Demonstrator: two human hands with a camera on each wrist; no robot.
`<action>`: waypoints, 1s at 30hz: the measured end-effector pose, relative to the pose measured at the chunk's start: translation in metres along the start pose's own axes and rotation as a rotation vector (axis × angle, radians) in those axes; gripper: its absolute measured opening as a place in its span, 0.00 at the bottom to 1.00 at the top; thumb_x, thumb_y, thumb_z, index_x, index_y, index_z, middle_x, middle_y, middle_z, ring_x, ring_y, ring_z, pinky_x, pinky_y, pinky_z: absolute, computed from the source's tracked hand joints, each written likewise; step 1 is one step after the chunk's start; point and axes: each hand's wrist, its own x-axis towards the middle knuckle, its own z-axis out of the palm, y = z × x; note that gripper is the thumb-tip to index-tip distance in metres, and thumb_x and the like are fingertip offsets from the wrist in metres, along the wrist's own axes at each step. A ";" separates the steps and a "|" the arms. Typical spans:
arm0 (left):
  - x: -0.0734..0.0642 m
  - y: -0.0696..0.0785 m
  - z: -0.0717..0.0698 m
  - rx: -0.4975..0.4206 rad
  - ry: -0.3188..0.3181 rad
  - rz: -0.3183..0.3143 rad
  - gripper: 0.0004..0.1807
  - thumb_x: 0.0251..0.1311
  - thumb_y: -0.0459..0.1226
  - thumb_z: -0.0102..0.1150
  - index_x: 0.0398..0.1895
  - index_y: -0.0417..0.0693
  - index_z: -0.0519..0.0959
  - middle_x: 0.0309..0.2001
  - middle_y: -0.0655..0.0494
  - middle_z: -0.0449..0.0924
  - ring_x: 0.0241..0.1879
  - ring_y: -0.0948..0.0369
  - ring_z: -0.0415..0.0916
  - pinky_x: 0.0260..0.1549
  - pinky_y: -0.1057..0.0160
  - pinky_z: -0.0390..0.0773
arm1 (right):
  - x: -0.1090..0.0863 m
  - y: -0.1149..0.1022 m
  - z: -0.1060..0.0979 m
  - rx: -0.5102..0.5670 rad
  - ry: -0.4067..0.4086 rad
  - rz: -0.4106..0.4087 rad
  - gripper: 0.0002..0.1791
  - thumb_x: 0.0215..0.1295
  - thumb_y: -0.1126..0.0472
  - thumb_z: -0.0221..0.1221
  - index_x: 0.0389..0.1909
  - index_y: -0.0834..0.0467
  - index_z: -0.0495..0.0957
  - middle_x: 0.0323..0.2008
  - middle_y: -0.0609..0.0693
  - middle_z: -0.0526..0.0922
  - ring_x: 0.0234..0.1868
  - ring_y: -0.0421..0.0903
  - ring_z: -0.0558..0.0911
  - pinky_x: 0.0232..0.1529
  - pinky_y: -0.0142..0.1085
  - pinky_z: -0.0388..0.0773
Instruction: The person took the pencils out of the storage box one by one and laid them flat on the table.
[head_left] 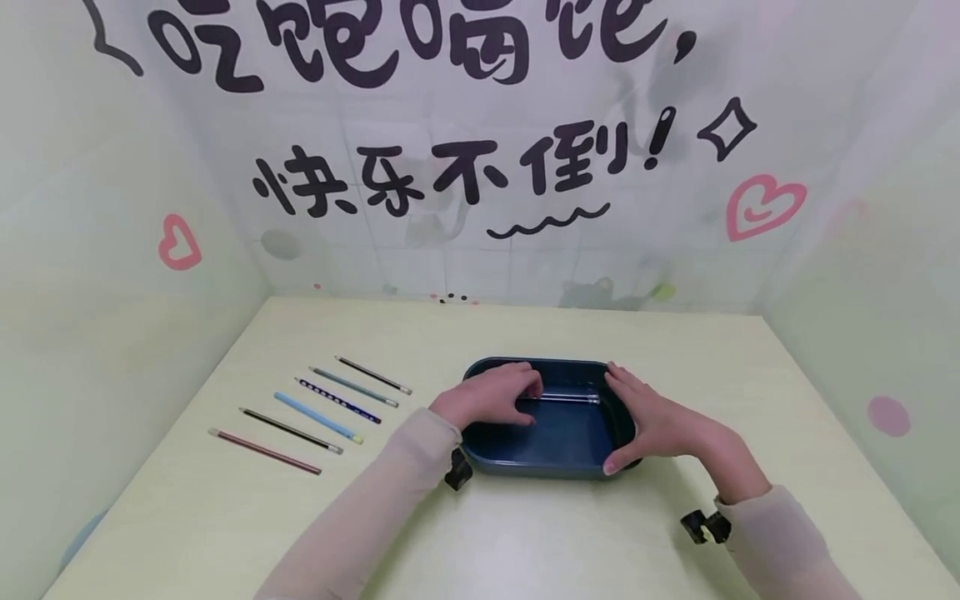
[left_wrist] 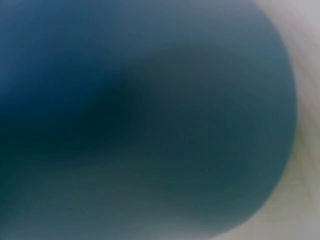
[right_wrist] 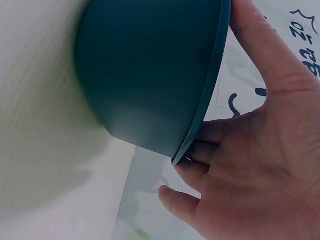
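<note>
A dark teal tray (head_left: 558, 442) with rounded ends lies on the table between both hands. Over its left end reaches my left hand (head_left: 491, 395), fingers bent down inside and thumb held apart from them. In the left wrist view, the tray (left_wrist: 200, 125) is a close blur. My right hand (head_left: 663, 423) grips the right end, thumb at the near rim and fingers at the far rim. The right wrist view has this hand against the rim of the tray (right_wrist: 150, 75). A slender shiny stick (head_left: 566, 398) lies along the tray's far inner side, partly behind the left fingers.
Several pencils lie in a slanted row left of the tray, among them a reddish pencil (head_left: 265, 451), a light blue pencil (head_left: 318, 417) and a dark blue patterned pencil (head_left: 337, 400). Printed cloth walls (head_left: 450, 267) enclose the pale table (head_left: 480, 533) at back and sides.
</note>
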 end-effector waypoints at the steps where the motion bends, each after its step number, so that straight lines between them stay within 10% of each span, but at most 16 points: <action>1: -0.001 0.001 0.002 0.005 -0.006 -0.017 0.20 0.59 0.48 0.69 0.51 0.52 0.78 0.48 0.57 0.76 0.47 0.63 0.74 0.52 0.64 0.76 | 0.000 0.001 0.001 0.003 -0.003 0.000 0.72 0.43 0.40 0.76 0.77 0.69 0.41 0.79 0.66 0.36 0.78 0.70 0.40 0.71 0.68 0.50; 20: 0.003 0.007 0.011 0.143 0.020 -0.075 0.15 0.64 0.41 0.63 0.53 0.51 0.78 0.50 0.56 0.77 0.48 0.61 0.75 0.53 0.62 0.78 | 0.000 0.004 -0.001 -0.008 -0.002 0.007 0.73 0.43 0.40 0.76 0.77 0.70 0.40 0.79 0.66 0.36 0.78 0.70 0.40 0.72 0.67 0.49; 30: 0.009 0.004 0.013 0.141 0.032 -0.036 0.07 0.62 0.29 0.59 0.34 0.52 0.77 0.34 0.59 0.75 0.34 0.63 0.70 0.34 0.69 0.73 | 0.000 0.005 0.000 -0.016 0.005 -0.013 0.73 0.43 0.40 0.76 0.76 0.71 0.41 0.79 0.67 0.36 0.78 0.70 0.40 0.72 0.67 0.50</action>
